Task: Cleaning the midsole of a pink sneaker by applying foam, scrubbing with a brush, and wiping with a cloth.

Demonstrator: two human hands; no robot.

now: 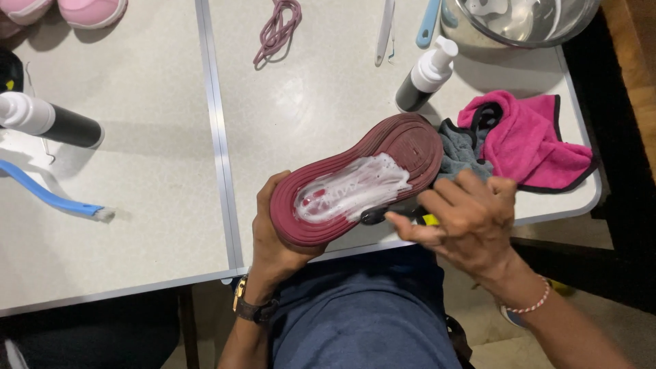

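Head view — left hand [273, 239] clamped on maroon shoe [355, 181], right hand [465, 219] gripping a brush [383, 215] on its foamy sole.

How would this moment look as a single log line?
left hand: holds maroon shoe sole-up | sole: white foam | right hand: grips dark brush at sole | nearby: pink cloth

Open worktop [307, 109] lies between the cord [277, 29] and the upturned shoe [355, 181], while the pump bottle [425, 75], metal bowl [526, 20] and pink cloth [533, 140] crowd the right side, and a brush [55, 198] and second bottle [48, 121] block the far left.
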